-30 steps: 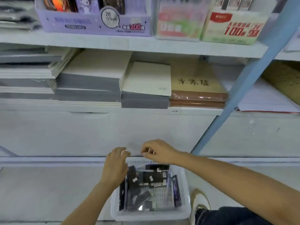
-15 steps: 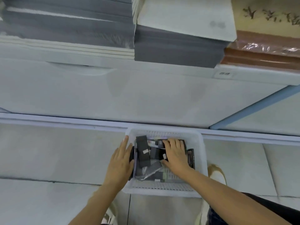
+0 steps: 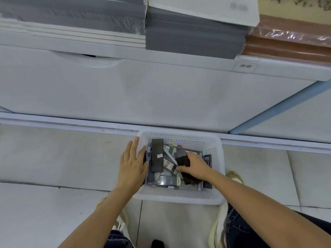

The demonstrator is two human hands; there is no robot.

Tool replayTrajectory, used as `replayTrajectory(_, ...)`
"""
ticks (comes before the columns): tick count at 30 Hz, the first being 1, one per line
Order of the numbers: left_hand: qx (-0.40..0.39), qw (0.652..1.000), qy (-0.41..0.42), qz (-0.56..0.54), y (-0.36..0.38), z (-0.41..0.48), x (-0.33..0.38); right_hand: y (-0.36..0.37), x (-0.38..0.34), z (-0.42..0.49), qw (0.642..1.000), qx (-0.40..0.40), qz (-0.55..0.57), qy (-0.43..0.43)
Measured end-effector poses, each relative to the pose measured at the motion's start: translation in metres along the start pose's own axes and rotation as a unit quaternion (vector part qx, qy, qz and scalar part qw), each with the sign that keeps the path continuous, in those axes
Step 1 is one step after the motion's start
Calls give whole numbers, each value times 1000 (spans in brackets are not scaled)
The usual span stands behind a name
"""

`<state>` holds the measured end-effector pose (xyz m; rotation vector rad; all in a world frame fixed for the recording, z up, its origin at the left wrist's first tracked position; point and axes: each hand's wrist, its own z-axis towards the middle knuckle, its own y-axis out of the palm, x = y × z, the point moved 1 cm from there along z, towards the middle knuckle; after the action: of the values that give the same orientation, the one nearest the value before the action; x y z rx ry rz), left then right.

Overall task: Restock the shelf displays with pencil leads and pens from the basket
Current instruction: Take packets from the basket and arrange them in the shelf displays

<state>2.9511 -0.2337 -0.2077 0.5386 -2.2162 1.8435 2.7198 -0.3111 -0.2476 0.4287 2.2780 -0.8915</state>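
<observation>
A white perforated plastic basket point(image 3: 179, 195) sits on the tiled floor against the shelf base. Several dark flat packs of pencil leads and pens lie jumbled inside; a long black pack point(image 3: 157, 154) stands out at the left. My left hand point(image 3: 131, 165) lies with straight fingers along the basket's left rim. My right hand point(image 3: 194, 167) reaches in from the right, its fingers curled round a black pack point(image 3: 182, 161) near the middle.
Above the basket rises the white shelf base panel point(image 3: 161, 90). Stacks of grey paper point(image 3: 193, 36) and brown wrapped notebooks point(image 3: 288, 45) lie on the shelf above. A light blue ladder rail point(image 3: 279, 111) slants at the right. My shoes and knees show at the bottom.
The view dropped from the shelves to the basket. My right hand slid toward the basket's middle and curled round a black pack. My left hand stayed at the left rim.
</observation>
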Motion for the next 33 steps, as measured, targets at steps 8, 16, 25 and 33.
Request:
replayTrajectory(8, -112, 885, -119, -435, -7, 6, 52, -24, -39, -4, 967, 27, 252, 23)
replayTrajectory(16, -187, 679, -263, -660, -2, 7, 49, -9, -72, -9, 961, -160, 225, -14)
replayTrajectory(25, -79, 672, -286, -679, -8, 10, 3, 15, -28, 2, 999, 24, 1, 47)
replayTrajectory(33, -80, 752, -231, -613, -9, 6, -8, 54, -19, 16, 995, 43, -82, 31)
